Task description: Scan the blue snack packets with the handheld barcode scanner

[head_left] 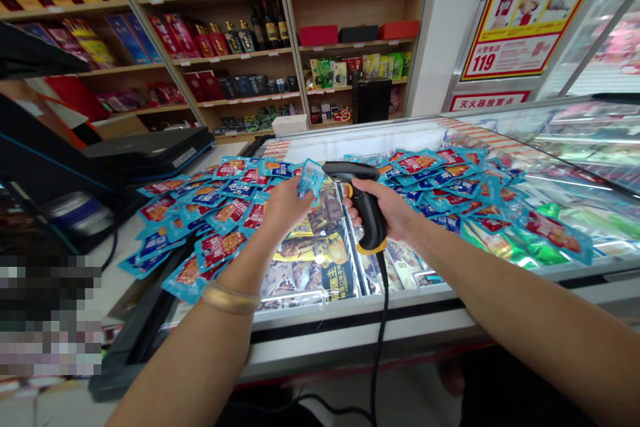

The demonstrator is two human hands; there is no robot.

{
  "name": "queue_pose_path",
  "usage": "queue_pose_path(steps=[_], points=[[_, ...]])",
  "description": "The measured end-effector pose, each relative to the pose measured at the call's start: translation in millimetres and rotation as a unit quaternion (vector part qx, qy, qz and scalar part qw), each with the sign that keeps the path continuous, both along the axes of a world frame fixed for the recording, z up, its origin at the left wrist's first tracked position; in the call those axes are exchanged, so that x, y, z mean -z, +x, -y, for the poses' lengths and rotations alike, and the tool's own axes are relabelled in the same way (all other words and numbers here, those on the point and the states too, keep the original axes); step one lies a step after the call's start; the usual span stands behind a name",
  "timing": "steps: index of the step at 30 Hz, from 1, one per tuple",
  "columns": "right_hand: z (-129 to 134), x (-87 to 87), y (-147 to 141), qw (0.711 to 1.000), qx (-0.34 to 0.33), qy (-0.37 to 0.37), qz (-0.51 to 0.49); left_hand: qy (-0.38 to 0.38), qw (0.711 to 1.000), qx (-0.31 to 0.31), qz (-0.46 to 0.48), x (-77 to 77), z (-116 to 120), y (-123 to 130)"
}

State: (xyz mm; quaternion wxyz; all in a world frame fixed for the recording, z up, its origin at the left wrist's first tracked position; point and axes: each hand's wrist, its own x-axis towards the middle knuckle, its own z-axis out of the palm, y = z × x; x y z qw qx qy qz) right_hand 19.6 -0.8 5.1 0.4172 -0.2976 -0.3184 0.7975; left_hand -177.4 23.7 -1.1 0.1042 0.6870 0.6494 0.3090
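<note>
Facing the freezer (340, 337), you have its pale front edge (420, 322) running beneath both forearms, and a band of glass (310, 280) lies between two heaps of blue sachets, with wrapped goods showing through it. The left heap (230, 213) reaches across the freezer's black left edge, while the right heap (450, 187) spreads toward the far right side. Your main room is that middle band, flanked by your arms and crossed by the black cable (384, 293), which drops past the front edge. Your left hand (289, 203) pinches one small packet (311, 180) beside the left heap's inner side, its long axis nearly upright, the top leaning slightly right. Your right hand (390, 210) is wrapped round the grip of the black scanner (371, 217), held above the middle of the glass; that grip runs steeply down to a yellow-trimmed base, and the head lies nearly level, its nose pointing left, just beside the packet, though whether they touch you cannot tell
</note>
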Motion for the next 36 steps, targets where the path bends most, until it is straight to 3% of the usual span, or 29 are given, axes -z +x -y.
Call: queue_pose_path(steps=[4, 17, 23, 29, 33, 36], points=[[0.1, -0.6, -0.2, 1.000, -0.001, 0.001, 0.004, 0.010, 0.998, 0.001, -0.067, -4.6, 3.9, 3.7], [-0.9, 1.1, -0.5, 1.000, -0.002, 0.000, 0.008, 0.006, 0.994, -0.006, -0.106, -3.9, 4.4, 5.0], [-4.8, -4.0, 2.9, 1.000, 0.017, 0.003, -0.024, 0.071, 0.986, -0.001, -0.150, -5.1, 4.2, 14.6], [-11.8, -26.5, 48.3, 0.992, 0.111, 0.021, -0.049, 0.137, 0.974, 0.099, -0.150, -19.6, -14.3, 60.7], [-15.3, -33.0, 100.4, 0.980, 0.186, 0.046, -0.048, 0.124, 0.973, 0.138, -0.138, -30.2, -29.9, 117.0], [-15.5, -32.3, 134.9, 0.972, 0.225, 0.049, -0.043, 0.078, 0.968, 0.178, -0.161, -28.3, -34.9, 160.9]])
